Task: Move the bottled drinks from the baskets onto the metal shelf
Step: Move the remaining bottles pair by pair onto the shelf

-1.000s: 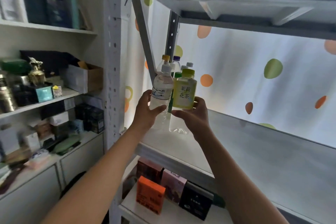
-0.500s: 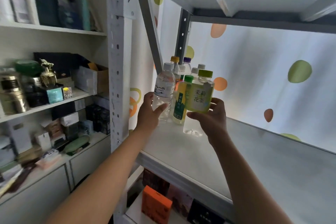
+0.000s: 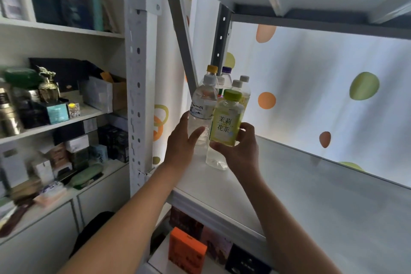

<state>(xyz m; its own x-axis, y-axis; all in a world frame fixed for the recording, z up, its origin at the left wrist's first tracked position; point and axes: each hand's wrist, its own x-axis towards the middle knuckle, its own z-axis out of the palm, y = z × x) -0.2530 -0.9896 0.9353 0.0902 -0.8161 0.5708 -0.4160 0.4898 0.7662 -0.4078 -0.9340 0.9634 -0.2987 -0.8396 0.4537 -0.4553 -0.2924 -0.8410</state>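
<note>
A white metal shelf [image 3: 300,202] holds a cluster of bottles [image 3: 231,82] at its back left corner. In front of them, the left hand [image 3: 181,143] curls around a clear water bottle [image 3: 203,109], and the right hand [image 3: 243,151] grips a green-capped tea bottle [image 3: 226,124] just beside it.

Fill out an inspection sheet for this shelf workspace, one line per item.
Surface: metal shelf, pale board, mostly bare to the right.
Job's things: water bottle with white cap and jasmine tea bottle with green cap, both at the shelf's left end; whether their bases rest on it is unclear. Other bottles stand behind them in the corner.
Clutter: orange box and darker boxes on the level below.
Grippers: left hand grips the water bottle; right hand grips the jasmine tea bottle.
Cables: nothing seen.
Surroundings: dotted curtain behind; white cabinet shelves crowded with boxes at left. Baskets not in view.
</note>
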